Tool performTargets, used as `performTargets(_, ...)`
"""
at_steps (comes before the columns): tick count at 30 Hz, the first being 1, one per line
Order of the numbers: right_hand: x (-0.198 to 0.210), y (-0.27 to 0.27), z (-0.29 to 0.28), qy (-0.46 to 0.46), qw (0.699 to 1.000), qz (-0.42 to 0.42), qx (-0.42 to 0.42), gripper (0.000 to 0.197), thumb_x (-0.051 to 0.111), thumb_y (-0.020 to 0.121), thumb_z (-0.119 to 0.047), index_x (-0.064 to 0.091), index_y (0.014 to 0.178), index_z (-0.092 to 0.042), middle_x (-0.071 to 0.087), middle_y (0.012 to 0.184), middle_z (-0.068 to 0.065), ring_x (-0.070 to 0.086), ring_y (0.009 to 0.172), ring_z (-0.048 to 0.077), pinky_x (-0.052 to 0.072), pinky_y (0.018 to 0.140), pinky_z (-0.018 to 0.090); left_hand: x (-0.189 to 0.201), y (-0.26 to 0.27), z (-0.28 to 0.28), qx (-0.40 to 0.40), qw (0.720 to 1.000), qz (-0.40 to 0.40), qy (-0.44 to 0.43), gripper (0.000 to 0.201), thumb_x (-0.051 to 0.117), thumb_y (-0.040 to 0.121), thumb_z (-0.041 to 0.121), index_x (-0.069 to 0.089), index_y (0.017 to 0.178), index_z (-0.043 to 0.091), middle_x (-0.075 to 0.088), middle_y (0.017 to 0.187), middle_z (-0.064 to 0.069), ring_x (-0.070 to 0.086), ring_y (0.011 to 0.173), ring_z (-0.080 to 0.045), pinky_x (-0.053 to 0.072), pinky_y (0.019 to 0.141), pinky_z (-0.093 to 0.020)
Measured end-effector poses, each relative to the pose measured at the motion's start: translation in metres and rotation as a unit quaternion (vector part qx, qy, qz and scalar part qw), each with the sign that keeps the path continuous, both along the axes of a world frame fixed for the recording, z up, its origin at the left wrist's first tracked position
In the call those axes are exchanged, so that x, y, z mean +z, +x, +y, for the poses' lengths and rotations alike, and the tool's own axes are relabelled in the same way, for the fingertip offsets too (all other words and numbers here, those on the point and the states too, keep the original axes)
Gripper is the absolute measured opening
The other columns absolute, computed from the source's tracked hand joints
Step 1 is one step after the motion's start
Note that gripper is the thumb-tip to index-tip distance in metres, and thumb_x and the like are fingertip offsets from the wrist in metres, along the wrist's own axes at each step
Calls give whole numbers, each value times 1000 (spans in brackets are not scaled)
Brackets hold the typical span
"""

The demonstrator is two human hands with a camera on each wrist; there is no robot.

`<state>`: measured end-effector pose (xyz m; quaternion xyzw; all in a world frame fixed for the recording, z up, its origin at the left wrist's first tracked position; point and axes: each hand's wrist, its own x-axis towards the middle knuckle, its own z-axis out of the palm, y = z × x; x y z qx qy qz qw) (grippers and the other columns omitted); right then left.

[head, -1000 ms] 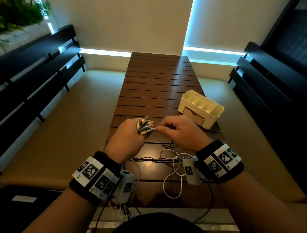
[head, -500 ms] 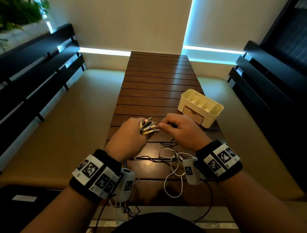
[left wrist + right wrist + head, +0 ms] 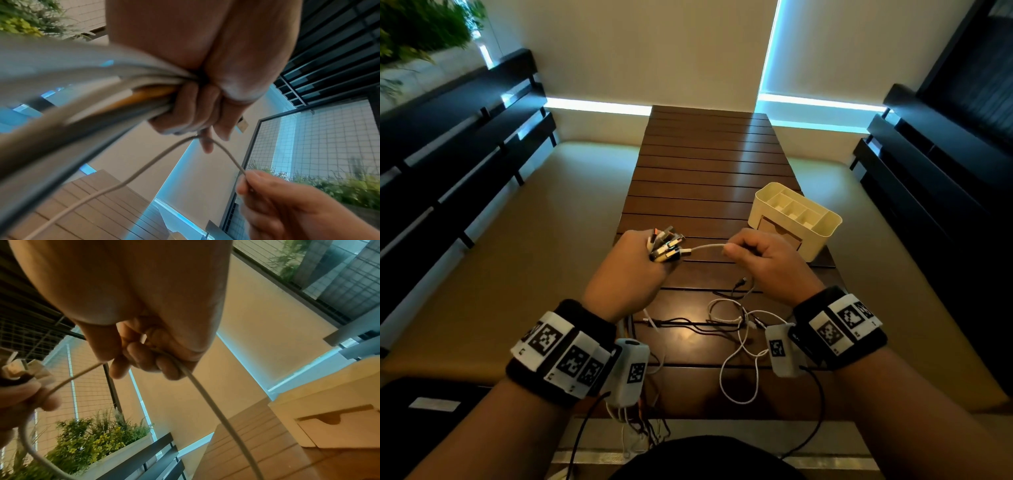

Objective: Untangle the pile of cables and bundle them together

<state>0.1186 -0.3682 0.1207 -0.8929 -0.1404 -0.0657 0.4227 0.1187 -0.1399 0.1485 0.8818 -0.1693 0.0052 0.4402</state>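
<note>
My left hand grips a bundle of cable ends above the wooden table, plugs sticking out past the fingers. In the left wrist view the gathered cables run out of the left hand. A white cable stretches from that bundle to my right hand, which pinches it between thumb and fingers. The right wrist view shows the white cable passing through the right hand and hanging down. Loose black and white cables lie tangled on the table below both hands.
A cream compartment organizer with a small drawer stands on the table just right of my right hand. Dark slatted benches flank the table on both sides. More cable ends hang over the near table edge.
My right hand has moved right, away from the left, drawing a length of white cable out between the two hands. The left hand keeps its grip on the plug bundle.
</note>
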Motion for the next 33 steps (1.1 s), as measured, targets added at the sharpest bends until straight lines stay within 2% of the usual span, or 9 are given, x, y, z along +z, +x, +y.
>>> performTargets(5,14,-4,14,-22,997,-53,42,10,60,97,-18,63,91,-26,55,73,-13,51,66,2,40,61,9,-2,-5,-13,-31,999,6,41,16,65,92,22,62,77,26,61,69,7,52,61,-5,37,58,-24)
performTargets(8,18,-6,14,-9,997,-60,50,11,59,98,-19,63,91,-27,57,74,-12,52,66,5,40,60,10,2,-8,-12,-16,1000,-17,18,24,66,91,17,58,71,26,56,63,8,52,56,1,33,52,-14)
performTargets(11,10,-6,5,3,999,-20,32,12,54,100,-25,64,94,-24,59,75,-7,53,66,5,43,60,14,11,-9,-4,22,998,-60,-26,37,66,90,11,50,62,29,49,57,11,48,51,3,32,48,-12)
performTargets(15,-9,-7,-9,27,998,44,-37,18,50,101,-32,66,94,-28,64,87,8,59,77,19,51,69,38,17,-7,12,64,993,-71,-66,34,65,92,10,53,63,23,49,55,7,44,47,-1,34,47,-11)
performTargets(19,-1,-11,-10,71,996,23,-57,20,48,102,-28,66,94,-29,59,73,-15,55,69,3,47,67,24,16,-5,17,55,994,-62,-76,29,65,92,11,57,65,17,50,54,5,43,45,-2,34,46,-11)
performTargets(22,12,-15,-7,83,996,6,-40,20,49,102,-26,68,98,-25,60,72,-23,58,72,0,49,70,17,15,-4,15,42,993,-33,-109,27,64,93,12,59,67,17,50,47,9,42,42,-4,36,48,-20)
performTargets(26,26,-33,-7,56,996,60,24,19,53,100,-26,71,95,-30,67,78,-11,64,79,10,55,77,25,12,0,14,5,987,20,-158,31,63,94,13,57,67,26,48,45,12,40,41,-4,33,53,-29)
performTargets(30,23,-55,-9,35,987,155,39,19,55,98,-26,73,96,-23,72,84,0,69,80,14,56,75,25,-1,7,10,-21,975,91,-202,37,62,95,17,56,60,28,38,48,4,30,42,-13,29,49,-30)
performTargets(33,11,-73,-14,1,972,230,42,20,56,97,-29,73,99,-19,74,88,1,70,80,10,55,73,21,-12,11,3,-45,973,129,-185,32,63,94,19,53,64,20,38,49,3,31,41,-13,31,48,-29)
